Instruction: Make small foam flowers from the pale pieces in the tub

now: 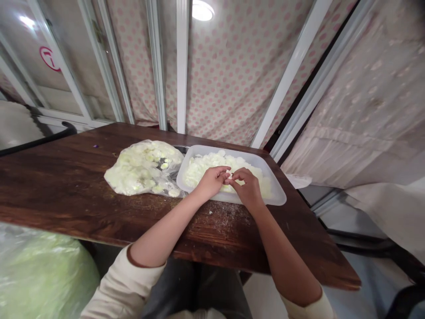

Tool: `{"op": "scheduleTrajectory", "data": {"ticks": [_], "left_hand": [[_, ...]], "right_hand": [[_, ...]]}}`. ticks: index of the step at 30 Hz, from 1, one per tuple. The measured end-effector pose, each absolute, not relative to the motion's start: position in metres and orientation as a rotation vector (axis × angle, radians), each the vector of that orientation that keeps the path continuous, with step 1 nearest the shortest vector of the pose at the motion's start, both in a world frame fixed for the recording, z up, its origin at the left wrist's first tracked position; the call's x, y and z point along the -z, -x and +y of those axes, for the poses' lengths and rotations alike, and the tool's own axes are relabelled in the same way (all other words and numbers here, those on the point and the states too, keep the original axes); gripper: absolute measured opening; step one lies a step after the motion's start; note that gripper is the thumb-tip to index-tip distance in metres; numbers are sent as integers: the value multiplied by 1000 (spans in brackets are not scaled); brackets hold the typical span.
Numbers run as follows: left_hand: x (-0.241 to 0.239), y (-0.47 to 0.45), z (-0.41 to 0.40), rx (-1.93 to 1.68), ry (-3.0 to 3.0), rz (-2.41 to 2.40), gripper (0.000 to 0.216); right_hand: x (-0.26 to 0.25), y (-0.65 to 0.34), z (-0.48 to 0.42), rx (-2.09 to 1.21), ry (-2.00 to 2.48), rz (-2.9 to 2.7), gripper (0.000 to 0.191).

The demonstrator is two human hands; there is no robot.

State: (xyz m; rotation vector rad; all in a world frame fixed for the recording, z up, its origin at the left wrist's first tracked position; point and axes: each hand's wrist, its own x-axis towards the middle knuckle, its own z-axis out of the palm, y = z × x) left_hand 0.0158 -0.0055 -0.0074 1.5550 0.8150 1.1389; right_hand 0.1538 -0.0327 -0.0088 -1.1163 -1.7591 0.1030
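In the translucent tub (277,188), pale round pieces (207,162).

Red circled sign (49,58) on glass pane (29,48), upper left; symbol inside unclear. No readable text.

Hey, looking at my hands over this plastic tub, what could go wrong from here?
The small pale piece pinched between your left hand and right hand could slip and get lost among the similar pieces below. Also, the tub sits near the right edge of the table, so a hard bump might push it partly over.
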Motion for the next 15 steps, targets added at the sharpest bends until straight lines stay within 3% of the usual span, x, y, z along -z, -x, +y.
{"op": "scheduleTrajectory", "data": {"ticks": [6, 15], "left_hand": [[5, -16, -5, -1099, -1380, 787, 28], [0, -15, -9, -1095, -1398, 795, 28]], "right_hand": [[5, -159, -30, -447, 1061, -1753, 9], [5, -160, -30, -513, 1118, -1707, 14]]}}
